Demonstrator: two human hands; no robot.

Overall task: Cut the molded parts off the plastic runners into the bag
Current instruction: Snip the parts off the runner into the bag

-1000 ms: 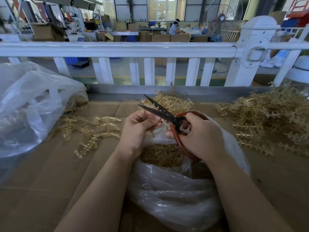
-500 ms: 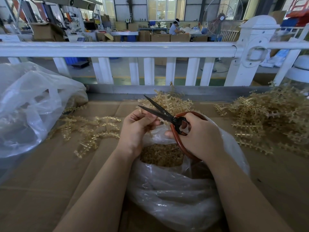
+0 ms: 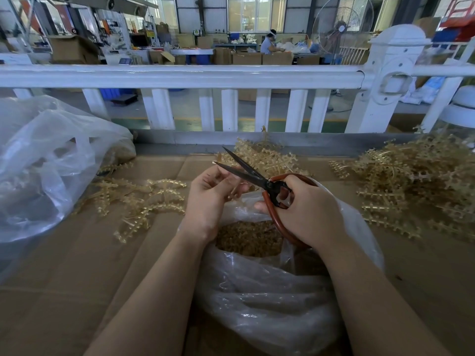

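Note:
My right hand [image 3: 305,209] grips the red-brown handles of black scissors [image 3: 246,172], whose blades stand apart and point up and left. My left hand [image 3: 209,196] pinches a small tan plastic runner piece [image 3: 235,195] just under the blades; most of that piece is hidden by my fingers. Both hands hover over a clear plastic bag [image 3: 270,301] whose mouth shows a heap of cut tan parts [image 3: 248,238]. A large pile of uncut runners [image 3: 416,186] lies to the right, and another pile [image 3: 267,156] lies behind the scissors.
Several loose runners [image 3: 140,199] lie on the cardboard table top [image 3: 77,278] to the left. A big crumpled clear bag [image 3: 43,160] fills the far left. A white railing [image 3: 195,75] and grey ledge bound the table's far edge.
The scissors and both hands stay in nearly the same place above the bag. My left fingers have shifted slightly on the runner piece under the open blades.

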